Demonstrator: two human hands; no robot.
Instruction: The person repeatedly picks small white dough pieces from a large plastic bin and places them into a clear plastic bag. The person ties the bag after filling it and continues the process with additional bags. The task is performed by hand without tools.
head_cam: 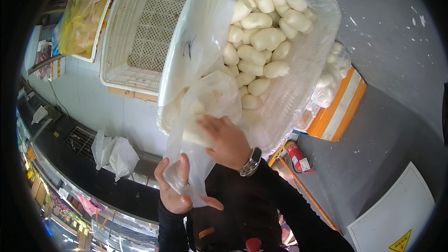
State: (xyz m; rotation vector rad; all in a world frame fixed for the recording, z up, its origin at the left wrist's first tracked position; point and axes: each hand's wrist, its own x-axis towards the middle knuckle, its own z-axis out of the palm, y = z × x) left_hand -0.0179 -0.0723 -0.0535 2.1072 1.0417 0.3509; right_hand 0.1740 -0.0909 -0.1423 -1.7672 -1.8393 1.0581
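My left hand [175, 190] grips the gathered end of a translucent plastic bag [217, 87], which wraps over the palm and fingers. Above it, my right hand [227, 141], with a watch on the wrist, reaches over the bag's lower part. Its fingers touch a pale bulky piece [196, 133] there; whether they grip it is hidden and blurred. The bag overlaps the near left corner of a plastic-lined crate [325, 17]. Many smooth, cream-white oblong food pieces [257, 21] are heaped inside the crate, their exact kind unclear.
Left of the crate stands a white perforated plastic basket [154, 31]. Beyond it is a foam box with a yellow bag [82, 21]. White bags [119, 154] hang by a dark counter [63, 171]. An orange-and-white box [337, 108] and a fire extinguisher [297, 155] are at right.
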